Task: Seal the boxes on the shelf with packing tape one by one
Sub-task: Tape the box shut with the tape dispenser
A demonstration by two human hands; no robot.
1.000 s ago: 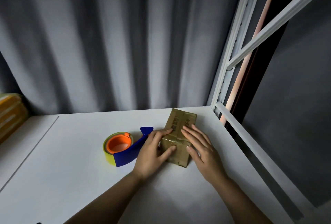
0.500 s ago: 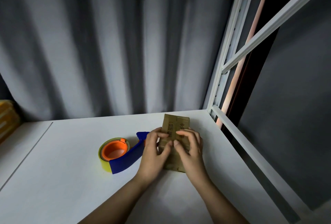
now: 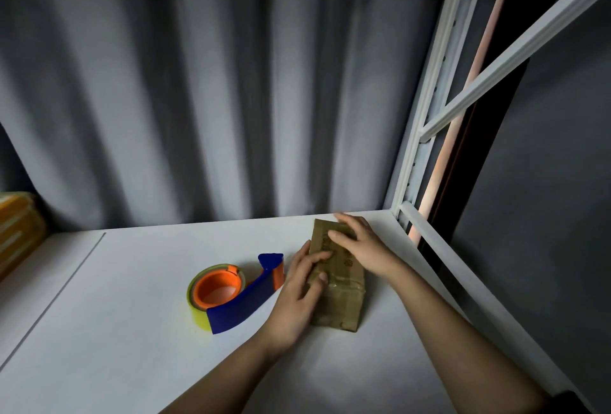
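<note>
A small brown cardboard box [image 3: 337,278] is seen lying flat on the white shelf [image 3: 132,331], near its right rail, with glossy tape already stretched across its top and down the near end. The left hand [image 3: 297,294] is laid on the box's left edge, fingers loosely spread and pressing rather than gripping. The right hand [image 3: 360,245] has been moved from the middle of the box toward its far end, where the fingers are held open and flat on the top. A second ago both hands were placed side by side at the centre seam; since then the box appears to have been turned slightly, and the pressing has been carried along the strip. This is judged to be the smoothing stage, with sealing of this box nearly finished. The tape dispenser [image 3: 231,294], blue with an orange core and a yellowish roll, is left untouched just beside the left hand. Yellow items [image 3: 16,231] are partly visible at the far left; whether they are further boxes cannot be told.
</note>
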